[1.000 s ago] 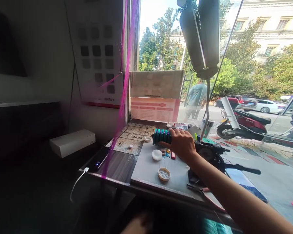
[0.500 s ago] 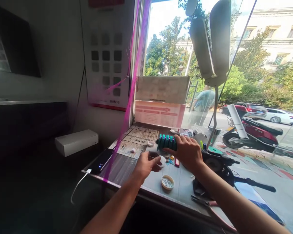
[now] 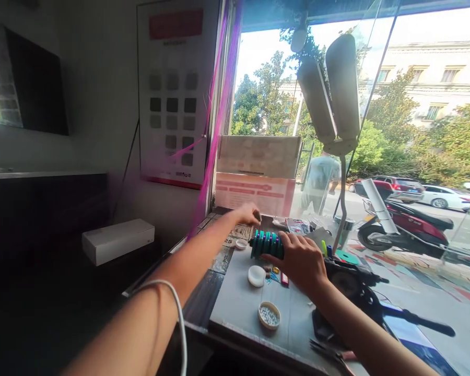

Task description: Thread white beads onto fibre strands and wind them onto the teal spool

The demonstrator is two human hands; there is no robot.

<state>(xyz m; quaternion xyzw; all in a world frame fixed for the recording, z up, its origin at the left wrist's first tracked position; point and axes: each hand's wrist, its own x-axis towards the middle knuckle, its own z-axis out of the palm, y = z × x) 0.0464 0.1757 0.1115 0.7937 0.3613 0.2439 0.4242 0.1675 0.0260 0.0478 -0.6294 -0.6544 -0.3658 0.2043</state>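
Observation:
My right hand (image 3: 301,257) is closed around a teal ringed cylinder (image 3: 264,244) with a dark knob at its left end. It holds the cylinder sideways above the work board. My left hand (image 3: 250,213) is stretched to the far side of the table, beyond the cylinder. Its fingers are curled together and somewhat blurred; what they may hold is too small to make out. Below the cylinder, a white round dish (image 3: 256,276) lies on the board. Closer to me, a shallow round tub (image 3: 269,315) contains small pale beads. A small white lid (image 3: 241,244) sits left of the cylinder.
A black clamp-like device (image 3: 347,282) stands right of my right hand, with pink-handled pliers (image 3: 329,352) near it. A two-panel lamp (image 3: 339,99) rises behind. A white cable (image 3: 178,313) crosses my left forearm. Pink strands (image 3: 215,120) hang by the window. A white box (image 3: 118,241) lies left.
My left hand has moved up and away from beside the white dish to the far table edge. My right hand keeps its grip on the teal cylinder. The view has tilted upward.

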